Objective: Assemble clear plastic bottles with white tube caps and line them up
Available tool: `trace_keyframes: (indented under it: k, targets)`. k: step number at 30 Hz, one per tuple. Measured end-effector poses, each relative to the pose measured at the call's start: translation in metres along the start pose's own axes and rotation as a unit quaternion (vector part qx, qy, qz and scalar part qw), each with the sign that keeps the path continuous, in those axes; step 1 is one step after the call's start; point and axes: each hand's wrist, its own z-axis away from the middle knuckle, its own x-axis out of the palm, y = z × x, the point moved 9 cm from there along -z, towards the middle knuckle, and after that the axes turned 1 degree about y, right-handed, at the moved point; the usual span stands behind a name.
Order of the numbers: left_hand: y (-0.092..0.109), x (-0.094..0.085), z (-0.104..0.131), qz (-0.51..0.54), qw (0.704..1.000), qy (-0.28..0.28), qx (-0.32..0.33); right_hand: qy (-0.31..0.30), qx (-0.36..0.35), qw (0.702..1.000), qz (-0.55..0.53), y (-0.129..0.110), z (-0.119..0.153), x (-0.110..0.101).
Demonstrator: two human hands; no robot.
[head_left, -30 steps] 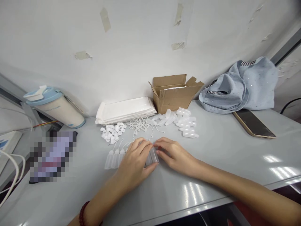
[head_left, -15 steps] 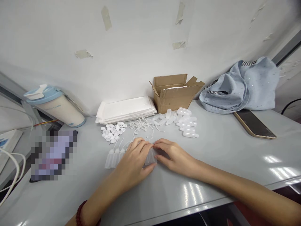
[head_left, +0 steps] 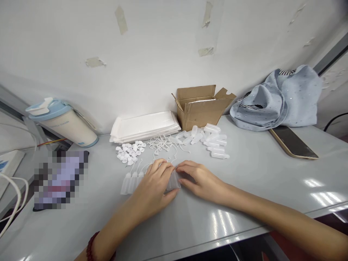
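A row of translucent small bottles with white tops and thin strings lies near the front of the table, partly hidden by my left hand. That hand arches over the row's middle, its fingers and thumb around several bottles. My right hand touches the row's right end, thumb and fingers bent against the last bottle. Behind the hands are a heap of white caps, a tangle of white strings and a loose pile of clear bottles.
Along the wall stand a stack of white sheets, an open cardboard box and a light blue cloth bag. A phone lies at the right. At the left are a tumbler and a pixelated item.
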Motion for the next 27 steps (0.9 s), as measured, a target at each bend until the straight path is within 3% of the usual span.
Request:
trace_keyframes:
  k: [18, 27]
  targets:
    - [-0.001, 0.001, 0.000, 0.000, 1.000, -0.027, -0.012, 0.008, -0.005, 1.000, 0.011, 0.004, -0.001, -0.004]
    - [-0.018, -0.012, -0.002, 0.040, 0.997, 0.019, -0.057, 0.094, -0.021, 0.993, 0.075, 0.018, -0.008, -0.034]
